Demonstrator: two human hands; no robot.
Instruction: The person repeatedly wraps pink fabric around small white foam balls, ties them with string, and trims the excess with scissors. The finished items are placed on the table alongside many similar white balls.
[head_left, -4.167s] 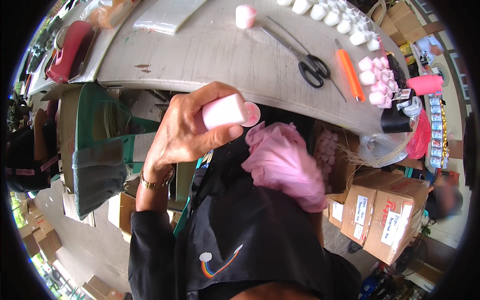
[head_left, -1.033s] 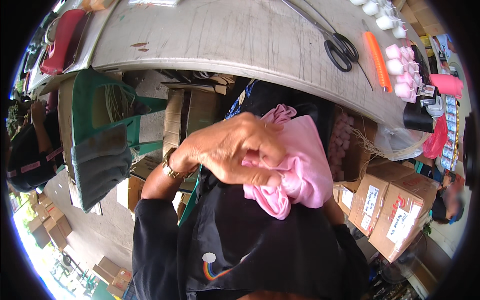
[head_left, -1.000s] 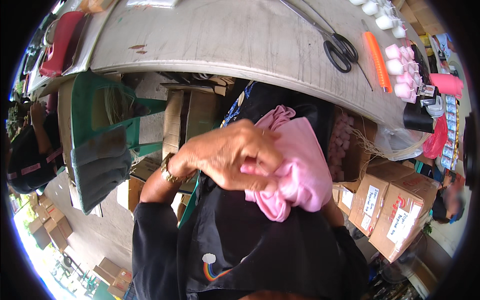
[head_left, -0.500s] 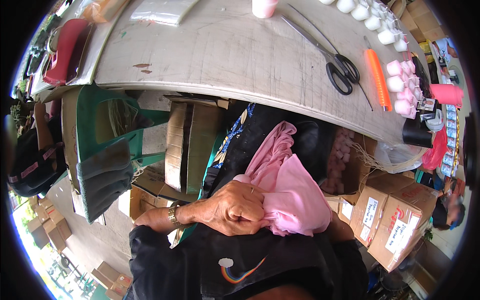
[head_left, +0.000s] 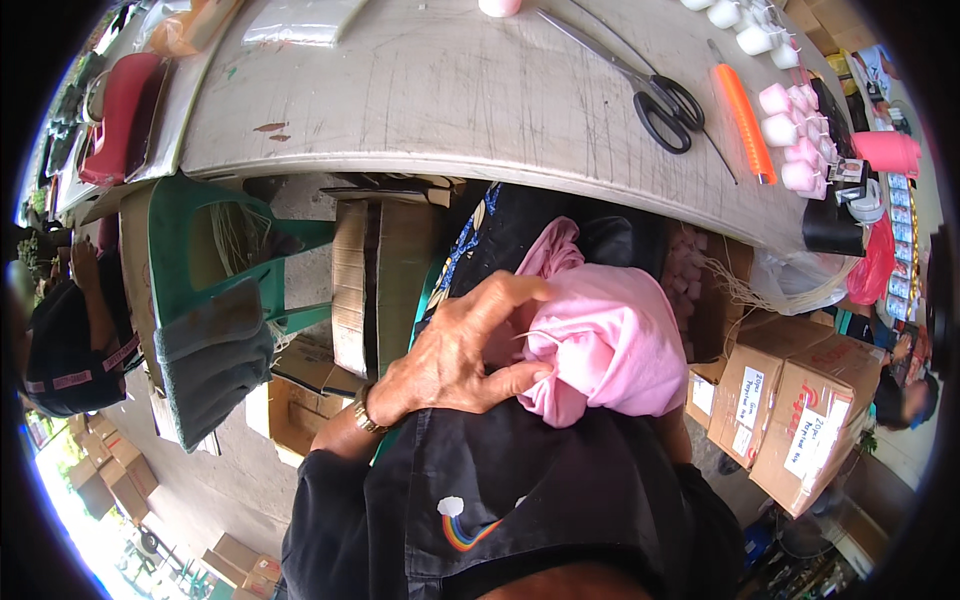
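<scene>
A pink cloth [head_left: 625, 340] is bunched in front of my black apron [head_left: 470, 470]. It covers my right hand, so those fingers are hidden; only part of the right forearm [head_left: 676, 432] shows below it. My left hand [head_left: 455, 345], with a gold watch [head_left: 366, 410] at its wrist, is at the cloth's left side. Its thumb and index finger are spread apart, and the other fingers are mostly out of sight. Between thumb and index finger, a thin pale wick-like string [head_left: 540, 334] sticks out at the cloth's folds. Whatever it belongs to is hidden.
On the table [head_left: 400, 110] lie black-handled scissors [head_left: 668, 110], an orange cutter [head_left: 745, 125], pink candles [head_left: 795, 140] and white candles [head_left: 755, 38]. A green chair [head_left: 180, 240] with a grey cloth stands left. Cardboard boxes [head_left: 800, 400] are at right. Another person [head_left: 75, 340] sits far left.
My left hand has gone from a closed fist against the cloth to spread thumb and index finger. The cloth has bunched into a rounder bundle, and the string now shows. The view has shifted slightly.
</scene>
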